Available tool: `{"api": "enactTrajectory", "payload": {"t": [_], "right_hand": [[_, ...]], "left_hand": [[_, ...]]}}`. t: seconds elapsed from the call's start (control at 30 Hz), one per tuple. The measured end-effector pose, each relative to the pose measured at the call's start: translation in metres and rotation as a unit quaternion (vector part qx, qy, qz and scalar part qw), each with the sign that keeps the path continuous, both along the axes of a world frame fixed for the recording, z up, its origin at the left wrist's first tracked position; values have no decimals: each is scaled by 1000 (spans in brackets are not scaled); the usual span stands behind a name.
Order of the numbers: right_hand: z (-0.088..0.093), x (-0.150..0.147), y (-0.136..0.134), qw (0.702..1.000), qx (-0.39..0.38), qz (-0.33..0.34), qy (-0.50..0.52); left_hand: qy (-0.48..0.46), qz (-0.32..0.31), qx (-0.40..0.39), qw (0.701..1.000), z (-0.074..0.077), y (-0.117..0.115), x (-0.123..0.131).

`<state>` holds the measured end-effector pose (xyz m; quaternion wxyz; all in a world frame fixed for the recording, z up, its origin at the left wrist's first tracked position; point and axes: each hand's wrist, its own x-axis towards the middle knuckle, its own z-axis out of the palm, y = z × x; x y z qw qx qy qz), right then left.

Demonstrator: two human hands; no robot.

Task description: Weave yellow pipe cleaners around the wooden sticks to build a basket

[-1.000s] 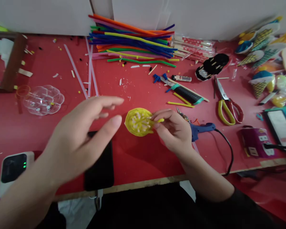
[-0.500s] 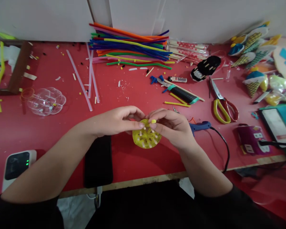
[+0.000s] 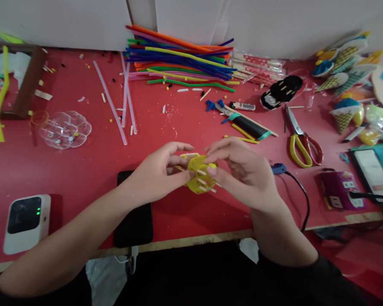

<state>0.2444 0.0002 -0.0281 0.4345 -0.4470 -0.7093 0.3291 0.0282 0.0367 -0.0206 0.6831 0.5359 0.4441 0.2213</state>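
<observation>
A round yellow craft piece (image 3: 195,183) with short pale pegs sticking out of it is tilted up above the red table. My left hand (image 3: 161,172) is closed on its left side, thumb on the near face and fingers behind. At its right edge, my right hand (image 3: 239,174) pinches a small bright yellow bit (image 3: 212,166) between thumb and fingers, against or very close to the craft piece. Whether the bit touches a peg I cannot tell. Below my left wrist lies a black phone (image 3: 134,229).
Pipe cleaners (image 3: 181,59) lie at the back. A utility knife (image 3: 249,125), scissors (image 3: 300,140), a black pegged piece (image 3: 282,90) and a blue-handled tool (image 3: 278,168) with a cord are to the right. A clear flower-shaped tray (image 3: 65,129) and glue sticks (image 3: 110,102) are left.
The yellow craft piece has been tipped from nearly flat to a steeper tilt, its pegs now pointing rightward. My right hand has opened out somewhat, its thumb lower. The view has shifted slightly.
</observation>
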Motion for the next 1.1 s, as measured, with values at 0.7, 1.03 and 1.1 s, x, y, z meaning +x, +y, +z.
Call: {"api": "enactTrajectory", "payload": {"t": [0.7, 1.03, 1.1], "right_hand": [[27, -8, -17, 941, 228, -79, -239], [36, -9, -24, 924, 251, -93, -275], [36, -8, -23, 922, 258, -94, -275]], "left_hand": [[56, 13, 198, 979, 17, -17, -2], [45, 3, 230, 972, 13, -17, -6], [48, -1, 235, 971, 13, -17, -6]]}}
